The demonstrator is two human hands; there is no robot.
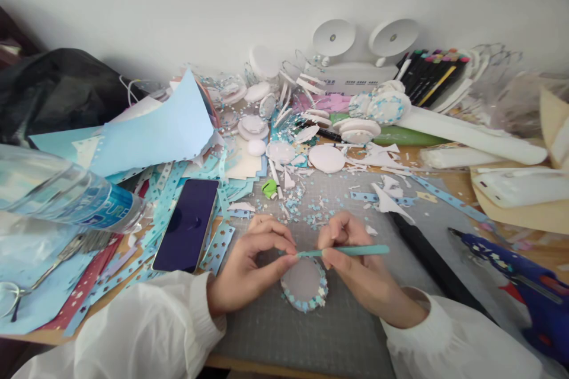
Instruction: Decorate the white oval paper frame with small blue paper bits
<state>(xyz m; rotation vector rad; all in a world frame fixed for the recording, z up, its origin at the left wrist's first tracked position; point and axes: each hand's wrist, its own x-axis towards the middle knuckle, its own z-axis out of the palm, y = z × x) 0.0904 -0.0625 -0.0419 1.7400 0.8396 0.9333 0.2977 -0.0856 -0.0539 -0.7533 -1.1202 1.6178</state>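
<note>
My right hand is closed around a slim teal stick, which tapers toward its left end. At that thin end, the thumb and fingertips of my left hand are pinched together; whether they grip the tip itself or some tiny piece is too small to tell. Just below my fingers lies a round white disc on the grey cutting mat. Small blue, white and cream star-shaped paper bits edge the disc, while its middle is plain. Its upper rim is partly covered by my fingers.
A phone, water bottle, scissors and punched paper strips crowd the left. On the right are a black rod-shaped tool and a blue glue gun. White discs and paper scraps fill the back, near markers.
</note>
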